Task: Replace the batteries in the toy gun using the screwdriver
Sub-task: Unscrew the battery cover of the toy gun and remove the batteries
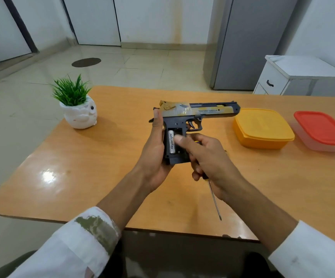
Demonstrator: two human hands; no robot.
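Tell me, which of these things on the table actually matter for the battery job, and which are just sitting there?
In use:
- black and gold plastic toy gun, held by the left hand
- silver cylindrical battery in its open handle
- thin metal screwdriver, in the right hand

Lying about:
- green plant in a white ceramic pot
- yellow plastic lidded box
- clear plastic box with a red lid

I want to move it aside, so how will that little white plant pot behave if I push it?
The white pot looks glossy and ceramic, so it is probably stiff, breakable and fairly heavy. Its squat, wide body suggests sliding on the smooth table rather than tipping. The tufted plant likely adds little weight.
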